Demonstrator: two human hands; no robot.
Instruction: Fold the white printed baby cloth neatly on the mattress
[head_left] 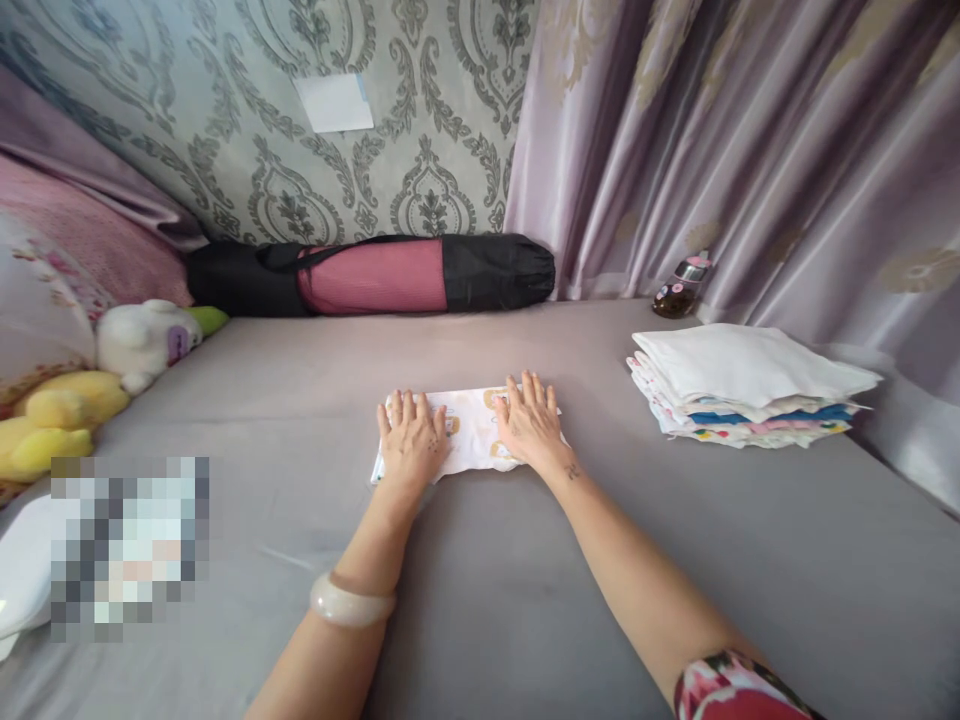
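Observation:
A folded white cloth [474, 430] with small printed figures lies flat on the grey bed sheet [480, 560]. My left hand [411, 435] rests palm down on its left end, fingers stretched out. On the right end lies my right hand [529, 420], also flat, with the fingers spread. Both hands press on the cloth without gripping it, and their palms are hidden. Part of the cloth is covered by the hands.
To the right sits a stack of folded cloths [750, 375], with a small dark bottle [681, 285] behind it. A black and pink rolled bag [371, 275] lies along the wall. Plush toys [146, 345] and a white object [26, 560] beside a blurred-out patch are at left.

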